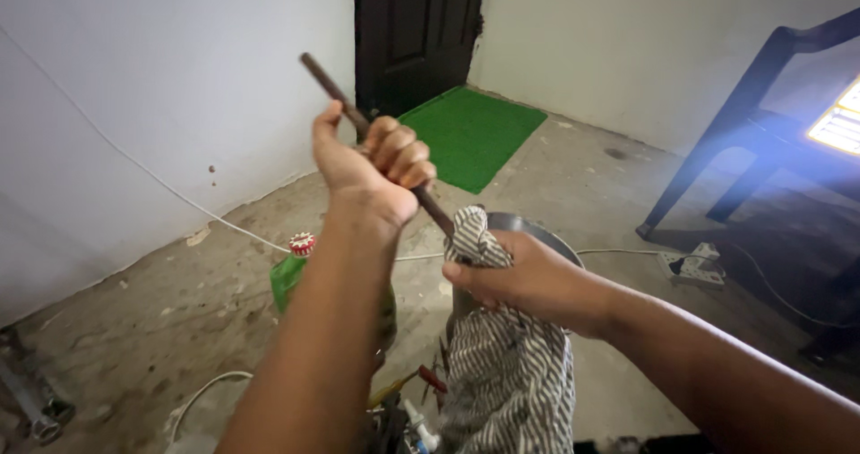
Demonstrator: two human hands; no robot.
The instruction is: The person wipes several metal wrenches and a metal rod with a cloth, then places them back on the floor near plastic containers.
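**Rod and striped cloth, head view**

Nearest the camera, my right hand [524, 279] is clamped on a grey-and-white striped cloth [506, 373], bunched around the lower part of a dark metal rod [376, 141]. Just above, my left hand [372, 163] is fisted tight around the rod's middle, the rod tilted up to the left. Behind my left forearm stands a green bottle [288, 275] with a red-and-white cap. Beyond the cloth I see a metal bucket [528, 230]; farther off, a green mat [470, 136] before a dark door [417, 33].
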